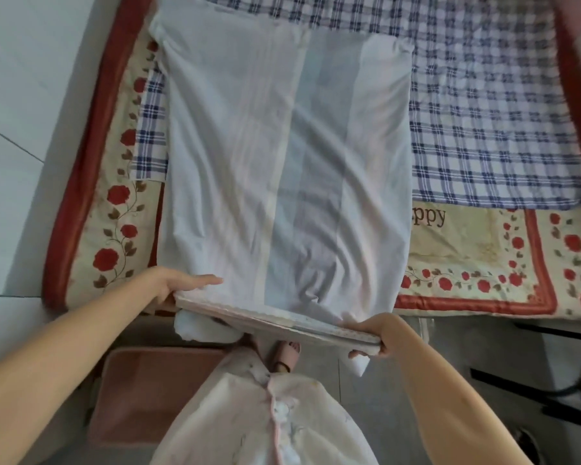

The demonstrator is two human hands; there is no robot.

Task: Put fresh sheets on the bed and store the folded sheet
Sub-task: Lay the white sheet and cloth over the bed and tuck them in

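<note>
In the head view, the white sheet [282, 156] lies lengthwise on the bed, and its near end reaches past the foot edge of the bed to both hands. The left hand [178, 288] holds the near left corner. Its grip is closed on the cloth, with one digit lying straight on top and the rest hidden below the fold. The right hand [381, 333] holds the near right corner. Its grip is clamped round the edge, and fingertips [358, 354] show under it. The edge between the two hands is lifted a little off the bed and runs slanted, lower on the right side.

The sheet is folded into a long panel. Its near edge shows several stacked layers, and loose white cloth hangs under both corners. The cloth is thin, with a greyer band down the middle and soft creases that run toward the right hand. It lies over a blue plaid sheet [483, 129] and a quilt with red roses [467, 253].
</note>
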